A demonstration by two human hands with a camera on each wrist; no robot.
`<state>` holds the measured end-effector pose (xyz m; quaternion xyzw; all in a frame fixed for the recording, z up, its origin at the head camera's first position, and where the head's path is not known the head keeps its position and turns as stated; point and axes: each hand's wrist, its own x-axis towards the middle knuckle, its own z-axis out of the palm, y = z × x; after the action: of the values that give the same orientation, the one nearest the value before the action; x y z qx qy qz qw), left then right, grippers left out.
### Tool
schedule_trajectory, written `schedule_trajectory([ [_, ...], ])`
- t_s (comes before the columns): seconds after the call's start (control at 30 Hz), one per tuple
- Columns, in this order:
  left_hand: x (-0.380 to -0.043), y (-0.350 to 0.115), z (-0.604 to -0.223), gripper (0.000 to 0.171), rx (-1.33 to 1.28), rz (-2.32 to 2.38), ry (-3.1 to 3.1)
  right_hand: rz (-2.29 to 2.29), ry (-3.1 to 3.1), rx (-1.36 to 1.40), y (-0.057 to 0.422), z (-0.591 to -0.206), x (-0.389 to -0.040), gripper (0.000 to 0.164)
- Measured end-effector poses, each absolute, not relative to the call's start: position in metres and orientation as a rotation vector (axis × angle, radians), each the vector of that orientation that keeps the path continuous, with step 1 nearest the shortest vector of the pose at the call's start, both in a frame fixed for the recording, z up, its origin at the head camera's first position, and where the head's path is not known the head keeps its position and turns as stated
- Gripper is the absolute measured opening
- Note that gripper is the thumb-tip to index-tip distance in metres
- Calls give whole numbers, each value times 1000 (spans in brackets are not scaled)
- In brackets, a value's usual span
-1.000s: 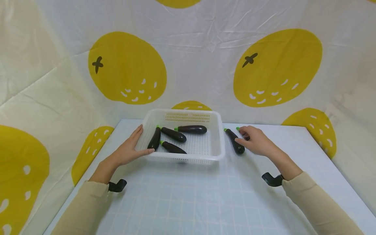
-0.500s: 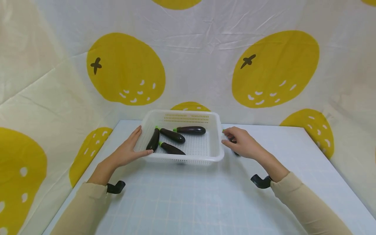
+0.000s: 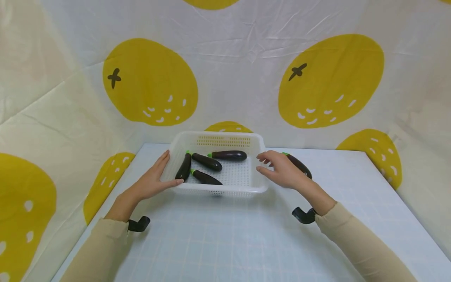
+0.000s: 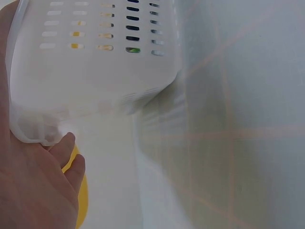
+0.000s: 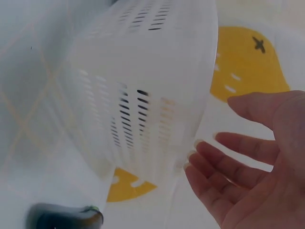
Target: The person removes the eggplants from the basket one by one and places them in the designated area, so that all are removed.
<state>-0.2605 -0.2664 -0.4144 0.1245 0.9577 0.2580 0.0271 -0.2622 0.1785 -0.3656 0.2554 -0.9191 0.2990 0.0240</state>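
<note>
A white perforated plastic basket (image 3: 243, 188) stands on the table with several dark eggplants (image 3: 230, 156) inside. My left hand (image 3: 149, 181) holds its near left corner, the thumb lying over the front rim and the fingers along the left side. In the left wrist view, fingertips (image 4: 75, 171) poke out past the basket corner. My right hand (image 3: 282, 170) is at the basket's right rim with loosely bent fingers and nothing between them; whether it touches the rim cannot be told. Behind that hand an eggplant (image 3: 300, 166) with a green stem lies on the table, partly covered.
A pale checked cloth covers the table (image 3: 225, 239). White sheeting (image 3: 239, 94) with large yellow fruit prints hangs behind and at the sides. The right wrist view has a blurred dark eggplant (image 5: 64, 217) low at the left, below the basket.
My right hand has moved left from the eggplants on the table to the basket's right rim, uncovering one eggplant; the other is out of sight. My left hand and the basket stay put.
</note>
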Motion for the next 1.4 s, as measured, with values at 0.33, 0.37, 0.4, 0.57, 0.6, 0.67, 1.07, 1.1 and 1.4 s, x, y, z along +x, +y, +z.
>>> schedule_trajectory([
  [0.33,-262,-267,-413,120,380,787,2959,983,-2841,859,155,-367,-268,41],
  [0.37,-262,-268,-413,120,379,790,2959,976,-2841,872,153,-367,-268,42],
  [0.4,-262,-268,-413,120,380,790,2960,970,-2844,882,150,-367,-269,42],
  [0.57,-263,-267,-413,120,393,804,2954,947,-2867,917,140,-371,-271,42],
  [0.6,-263,-267,-413,120,393,805,2952,945,-2866,933,138,-372,-271,42],
  [0.67,-263,-266,-413,120,389,806,2948,950,-2857,978,134,-374,-271,42],
  [1.07,-260,-266,-414,122,376,785,2949,942,-2851,1165,105,-386,-279,40],
  [1.1,-260,-266,-414,122,379,786,2949,940,-2851,1179,102,-387,-280,41],
  [1.4,-261,-266,-414,120,393,792,2953,917,-2877,1266,73,-390,-288,41],
])
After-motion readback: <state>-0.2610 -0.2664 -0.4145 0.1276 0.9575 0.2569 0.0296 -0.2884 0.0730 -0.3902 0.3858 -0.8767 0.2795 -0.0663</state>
